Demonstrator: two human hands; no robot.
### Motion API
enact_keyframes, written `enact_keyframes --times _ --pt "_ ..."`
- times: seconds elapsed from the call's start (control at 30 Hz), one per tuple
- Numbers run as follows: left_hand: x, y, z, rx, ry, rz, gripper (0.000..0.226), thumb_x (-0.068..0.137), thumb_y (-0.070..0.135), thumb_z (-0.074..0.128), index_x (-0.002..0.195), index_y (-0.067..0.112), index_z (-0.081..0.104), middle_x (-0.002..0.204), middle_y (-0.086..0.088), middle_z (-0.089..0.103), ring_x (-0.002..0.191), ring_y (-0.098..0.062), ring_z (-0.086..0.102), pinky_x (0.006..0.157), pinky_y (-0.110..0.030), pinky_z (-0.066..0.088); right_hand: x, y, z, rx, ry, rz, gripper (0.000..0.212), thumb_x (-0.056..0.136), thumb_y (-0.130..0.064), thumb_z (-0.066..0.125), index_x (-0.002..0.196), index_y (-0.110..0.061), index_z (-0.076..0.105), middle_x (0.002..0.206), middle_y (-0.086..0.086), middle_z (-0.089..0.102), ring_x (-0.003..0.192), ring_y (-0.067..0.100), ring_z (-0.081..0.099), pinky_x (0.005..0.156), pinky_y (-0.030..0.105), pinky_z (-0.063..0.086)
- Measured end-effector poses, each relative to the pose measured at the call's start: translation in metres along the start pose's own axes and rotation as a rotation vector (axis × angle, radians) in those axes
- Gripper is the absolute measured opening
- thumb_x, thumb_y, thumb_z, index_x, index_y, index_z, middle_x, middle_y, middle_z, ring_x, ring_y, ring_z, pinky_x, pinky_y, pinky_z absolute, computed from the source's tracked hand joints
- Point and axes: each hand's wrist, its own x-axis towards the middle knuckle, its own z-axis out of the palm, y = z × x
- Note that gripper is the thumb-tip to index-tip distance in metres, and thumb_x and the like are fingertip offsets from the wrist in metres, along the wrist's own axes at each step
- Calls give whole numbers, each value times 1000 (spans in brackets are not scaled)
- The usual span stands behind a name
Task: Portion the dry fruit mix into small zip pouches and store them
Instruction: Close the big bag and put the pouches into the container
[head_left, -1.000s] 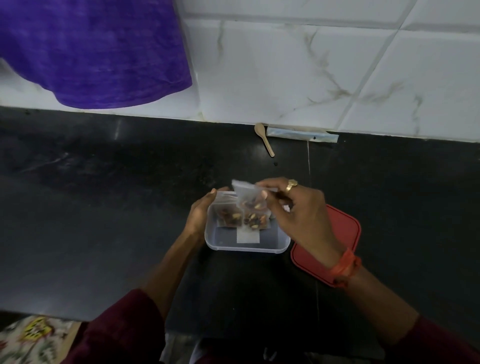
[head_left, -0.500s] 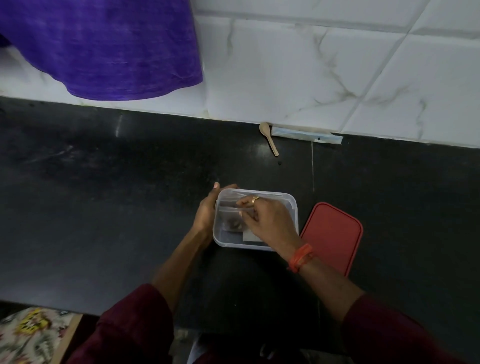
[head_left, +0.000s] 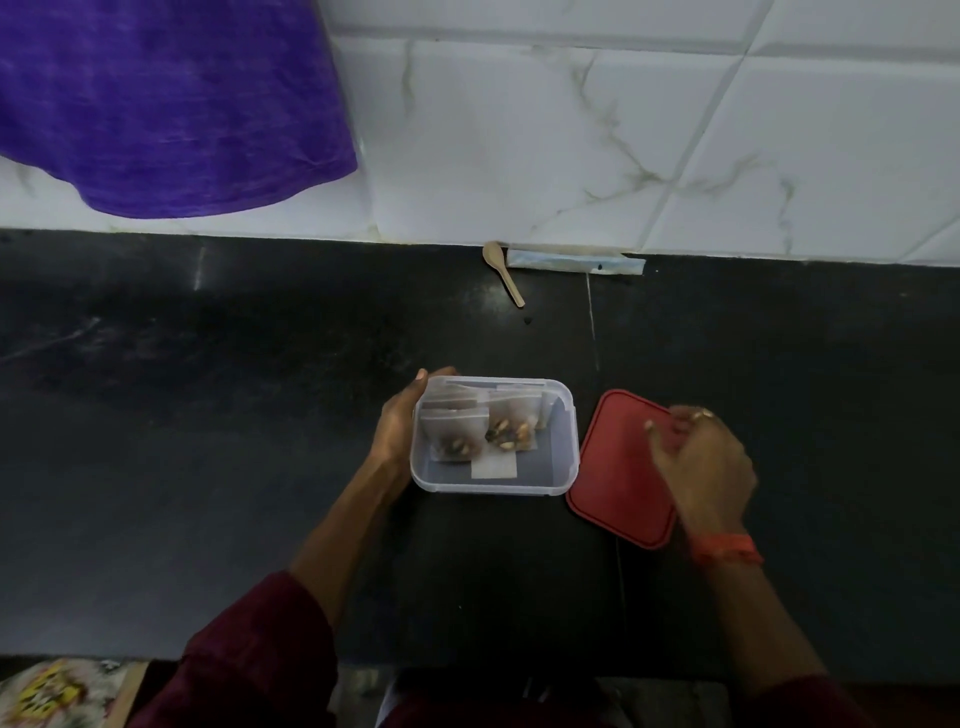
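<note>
Far left, a purple cloth (head_left: 171, 104) hangs over the white tiled wall (head_left: 571, 130), w/ a patterned fabric (head_left: 47, 691) poking in at the bottom corner. Everything else sits on a black counter (head_left: 208, 415).

The left hand (head_left: 397, 426) comes in from a maroon sleeve (head_left: 260, 649) and cups the left wall of a clear plastic box (head_left: 566, 467). Its fingers curl round the far-left corner, tips just showing past the rim, so it has hold of the box. No lid on the box.

Inside are the pouches (head_left: 506, 434), small clear zip ones w/ nuts and dried fruit in the bottoms. They lean in the left and far part of the box, right next to the left hand's fingers w/ only the box wall between. A white square (head_left: 493, 464) lies on the box floor in front of them; the right part of the floor is bare.

Back by the wall lies a small wooden spoon (head_left: 501, 273), and beside it a long pale strip (head_left: 574, 262) along the wall's foot.

Just right of the box, nearly touching its corner, is a red lid (head_left: 618, 467), flat on the counter. The right hand (head_left: 701, 462) is over the lid's right side, fingers bent, thumb tip over the lid top. It's blurred, so can't tell if it actually grips the lid. It has a ring (head_left: 704, 414) and an orange wristband (head_left: 724, 551), and is well apart from the pouches.
</note>
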Motion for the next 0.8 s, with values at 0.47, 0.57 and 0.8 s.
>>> enact_keyframes --times 0.47,0.57,0.8 --pt "-9 -11 1 -79 -21 65 56 77 38 71 129 18 65 127 -17 67 120 -36 63 106 -55 46 -15 34 9 179 -136 451 52 82 -49 75 124 -21 64 111 5 72 113 32 64 92 42 49" --pt "-10 -11 3 -99 -9 69 56 78 38 70 130 18 65 129 -18 66 124 -38 60 109 -58 42 -9 36 13 365 -134 522 39 80 -42 79 114 -25 71 105 -1 73 107 25 67 91 38 52" --pt "-11 -8 4 -82 8 67 45 88 37 62 127 17 66 129 -18 66 123 -37 60 110 -59 41 -11 4 3 920 -151 426 26 86 -20 76 109 -22 64 102 -4 70 97 15 69 83 38 59"
